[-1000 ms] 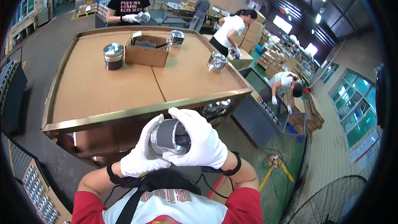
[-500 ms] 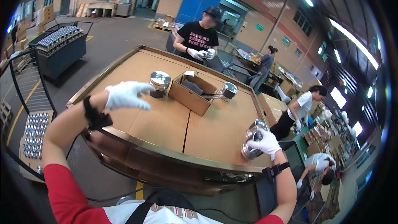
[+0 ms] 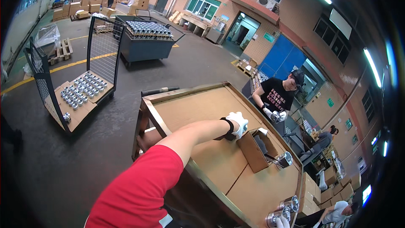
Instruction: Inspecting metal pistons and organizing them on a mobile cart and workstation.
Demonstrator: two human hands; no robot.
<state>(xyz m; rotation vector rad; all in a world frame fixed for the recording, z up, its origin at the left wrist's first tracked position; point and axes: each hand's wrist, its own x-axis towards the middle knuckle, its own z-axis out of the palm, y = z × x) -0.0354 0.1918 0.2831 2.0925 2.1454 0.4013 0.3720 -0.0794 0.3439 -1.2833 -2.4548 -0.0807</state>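
My left hand (image 3: pixel 237 123), in a white glove, is closed over a metal piston on the cardboard-covered table (image 3: pixel 202 101). The glove hides most of that piston. Close to its right stands an open cardboard box (image 3: pixel 253 154) with dark grey material inside. At the box's right side is another shiny piston (image 3: pixel 285 159), with a dark rod running from it over the box edge. Low at the right, my right hand (image 3: pixel 282 222), also gloved and partly cut off by the frame, grips a piston (image 3: pixel 273 217). A further piston (image 3: pixel 291 203) touches it from behind.
A raised metal rim (image 3: pixel 202 177) borders the table. Across it a co-worker (image 3: pixel 278 97) holds a metal part. To the left stand a mesh-sided cart (image 3: pixel 80 109) with rows of metal parts and a grey bin cart (image 3: pixel 147 48) topped with more.
My view has swung left. My left hand, open and beside the piston before, has come down and closed over it. The right hand stays at its pistons, now near the frame's lower edge.
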